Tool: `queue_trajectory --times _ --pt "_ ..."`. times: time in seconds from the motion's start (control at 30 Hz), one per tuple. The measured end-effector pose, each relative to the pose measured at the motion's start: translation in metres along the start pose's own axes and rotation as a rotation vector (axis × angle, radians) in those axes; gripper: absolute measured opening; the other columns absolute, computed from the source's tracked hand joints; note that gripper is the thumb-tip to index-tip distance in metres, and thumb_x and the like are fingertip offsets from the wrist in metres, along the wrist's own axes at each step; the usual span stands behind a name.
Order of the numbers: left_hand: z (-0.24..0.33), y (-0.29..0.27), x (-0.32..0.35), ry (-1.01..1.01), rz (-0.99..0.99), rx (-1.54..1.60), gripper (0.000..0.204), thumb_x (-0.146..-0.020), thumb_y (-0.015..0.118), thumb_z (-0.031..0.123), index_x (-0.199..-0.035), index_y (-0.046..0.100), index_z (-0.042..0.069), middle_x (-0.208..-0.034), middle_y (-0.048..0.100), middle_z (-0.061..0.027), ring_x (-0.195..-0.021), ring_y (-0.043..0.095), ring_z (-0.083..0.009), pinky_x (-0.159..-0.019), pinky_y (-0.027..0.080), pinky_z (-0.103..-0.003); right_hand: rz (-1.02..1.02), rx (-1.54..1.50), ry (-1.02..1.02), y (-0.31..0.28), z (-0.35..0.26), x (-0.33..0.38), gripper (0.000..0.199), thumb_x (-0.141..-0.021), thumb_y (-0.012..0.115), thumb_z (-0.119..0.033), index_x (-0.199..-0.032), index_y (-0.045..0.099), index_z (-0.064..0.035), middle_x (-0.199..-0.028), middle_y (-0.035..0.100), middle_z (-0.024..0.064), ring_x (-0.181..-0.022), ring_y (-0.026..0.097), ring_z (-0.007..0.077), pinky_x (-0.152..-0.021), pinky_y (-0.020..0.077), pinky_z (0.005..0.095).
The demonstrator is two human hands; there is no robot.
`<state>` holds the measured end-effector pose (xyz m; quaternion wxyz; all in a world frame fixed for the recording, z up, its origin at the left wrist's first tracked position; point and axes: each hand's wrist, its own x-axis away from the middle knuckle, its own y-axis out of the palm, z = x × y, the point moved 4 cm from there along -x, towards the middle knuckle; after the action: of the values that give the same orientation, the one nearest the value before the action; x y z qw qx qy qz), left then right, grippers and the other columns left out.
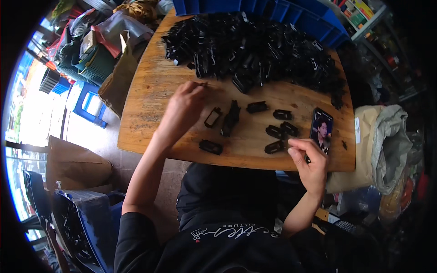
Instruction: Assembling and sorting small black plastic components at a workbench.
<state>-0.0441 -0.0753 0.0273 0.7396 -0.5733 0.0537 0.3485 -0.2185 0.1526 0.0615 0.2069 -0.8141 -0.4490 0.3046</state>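
My left hand (185, 102) is over the left part of the wooden table (148, 98), below the pile. Its fingers are curled together, with a small dark bit at the tips that I cannot make out. Near the front right edge, my right hand (309, 160) has its thumb and fingers pinched; what they hold, if anything, is hidden. Just left of it lies a small black plastic frame (275, 146). Several similar pieces are spread between the hands, among them an open rectangular frame (212, 117) and a longer black part (231, 118). Beside my right hand lies a phone (322, 129) with its screen lit.
A large heap of black plastic parts (246, 50) covers the table's far side, with blue bins (291, 18) behind it. Paper sacks (364, 141) stand at the right edge. On the left are a blue stool (86, 102), a brown sack (75, 161) and a blue bin (88, 223).
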Motion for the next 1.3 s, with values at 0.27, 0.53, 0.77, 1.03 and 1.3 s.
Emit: queue_trajectory --times 0.27,0.53,0.77,1.03,1.3 --pt "0.001 -0.015 0.052 -0.641 0.230 1.159 0.024 -0.091 0.051 0.017 -0.098 0.061 -0.004 -0.092 0.061 -0.0079 -0.079 0.056 -0.0135 -0.072 0.044 -0.026 -0.068 0.267 -0.080 0.021 0.009 0.004 0.018 -0.068 0.067 0.004 -0.085 0.063 -0.0002 -0.087 0.059 0.0086 -0.076 0.056 0.0215 -0.064 0.0456 0.0294" --pt "0.052 0.013 0.072 -0.756 0.120 1.714 0.031 -0.089 0.051 0.014 -0.115 0.054 -0.004 -0.103 0.060 -0.0099 -0.089 0.057 -0.0149 -0.078 0.045 -0.027 -0.133 -0.139 -0.095 0.048 -0.017 0.005 0.014 -0.077 0.060 0.003 -0.091 0.056 0.0016 -0.100 0.055 0.0125 -0.084 0.056 0.0208 -0.075 0.0457 0.0288" --pt "0.070 0.015 0.066 -0.694 0.078 1.491 0.031 -0.092 0.051 0.021 -0.116 0.057 0.003 -0.094 0.060 -0.0035 -0.086 0.053 -0.0095 -0.079 0.041 -0.023 -0.282 -0.692 0.240 0.065 -0.031 0.002 0.019 -0.088 0.057 -0.015 -0.092 0.057 0.0032 -0.079 0.057 0.0053 -0.063 0.052 0.0068 -0.058 0.0429 0.0184" --pt "0.075 0.005 0.059 -0.539 -0.041 1.176 0.030 -0.090 0.053 0.020 -0.113 0.059 0.001 -0.098 0.060 -0.0054 -0.091 0.054 -0.0135 -0.082 0.040 -0.025 -0.291 -0.815 0.380 0.069 -0.010 -0.003 0.025 -0.088 0.057 -0.022 -0.092 0.059 0.0025 -0.073 0.061 0.0079 -0.055 0.052 0.0066 -0.052 0.0427 0.0180" --pt "0.080 0.020 0.077 -0.768 0.161 1.526 0.027 -0.076 0.068 0.002 -0.100 0.056 0.000 -0.093 0.059 -0.0055 -0.088 0.056 -0.0120 -0.080 0.045 -0.026 -0.158 -0.682 0.222 0.077 -0.021 -0.004 0.035 -0.085 0.062 -0.029 -0.102 0.055 0.0007 -0.089 0.059 0.0028 -0.070 0.052 0.0054 -0.062 0.0416 0.0159"
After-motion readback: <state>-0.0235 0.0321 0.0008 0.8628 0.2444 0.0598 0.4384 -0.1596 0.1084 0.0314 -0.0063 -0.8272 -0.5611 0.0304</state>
